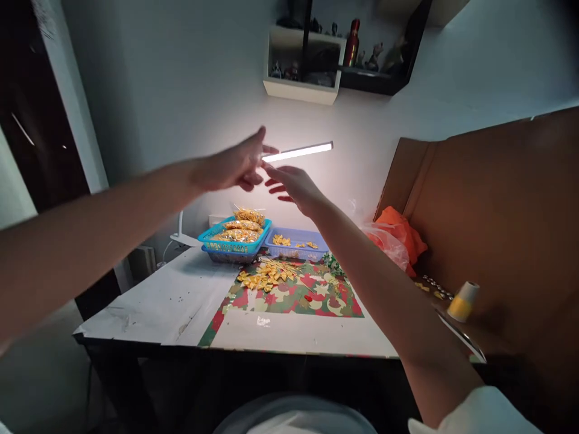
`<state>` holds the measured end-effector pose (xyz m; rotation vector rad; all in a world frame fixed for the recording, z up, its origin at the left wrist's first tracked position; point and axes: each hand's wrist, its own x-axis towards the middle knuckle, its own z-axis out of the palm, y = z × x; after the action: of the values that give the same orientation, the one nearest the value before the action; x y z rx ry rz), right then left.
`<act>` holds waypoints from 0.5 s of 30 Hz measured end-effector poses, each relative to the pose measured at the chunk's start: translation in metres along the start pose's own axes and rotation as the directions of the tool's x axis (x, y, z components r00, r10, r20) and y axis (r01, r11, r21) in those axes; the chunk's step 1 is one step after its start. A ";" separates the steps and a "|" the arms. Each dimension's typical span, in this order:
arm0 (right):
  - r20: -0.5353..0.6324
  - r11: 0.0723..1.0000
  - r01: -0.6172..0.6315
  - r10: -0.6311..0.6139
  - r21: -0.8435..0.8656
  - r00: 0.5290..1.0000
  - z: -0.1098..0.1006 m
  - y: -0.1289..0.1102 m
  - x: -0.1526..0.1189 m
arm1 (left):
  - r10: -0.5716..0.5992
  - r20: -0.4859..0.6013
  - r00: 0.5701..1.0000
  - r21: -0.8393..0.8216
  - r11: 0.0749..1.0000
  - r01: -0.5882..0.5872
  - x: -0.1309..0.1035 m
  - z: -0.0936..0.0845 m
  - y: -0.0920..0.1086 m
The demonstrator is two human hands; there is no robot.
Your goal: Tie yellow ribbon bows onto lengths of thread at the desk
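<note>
My left hand (239,161) is raised in front of the wall, thumb up and fingers partly stretched, at the left end of a lit bar lamp (301,152). Just below and to the right is my right hand (296,185), its fingers spread and its fingertips close to those of the left. Both look free of any object; whether a fingertip touches the lamp I cannot tell. Below them on the table, yellow bow-shaped pieces (265,277) lie in a pile beside thin sticks (283,265) on a patterned mat (312,304).
A turquoise basket (239,247) with filled clear bags (242,226) stands at the back left, a lilac basket (296,250) beside it. To the right are orange and clear plastic bags (398,238), a yellow-and-white cone (464,301) and tall cardboard (497,205). Shelves (301,90) hang above.
</note>
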<state>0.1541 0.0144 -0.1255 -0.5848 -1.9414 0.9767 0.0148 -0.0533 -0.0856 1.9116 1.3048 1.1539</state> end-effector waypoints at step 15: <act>-0.068 0.871 0.024 -0.066 -0.491 0.995 0.005 0.010 -0.011 | 0.124 0.157 0.980 -0.127 0.986 -0.104 0.028 0.007 -0.074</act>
<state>0.1558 0.0108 -0.1409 -0.8446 -2.1241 0.4091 -0.0079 0.0011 -0.1393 1.9695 1.0280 1.0780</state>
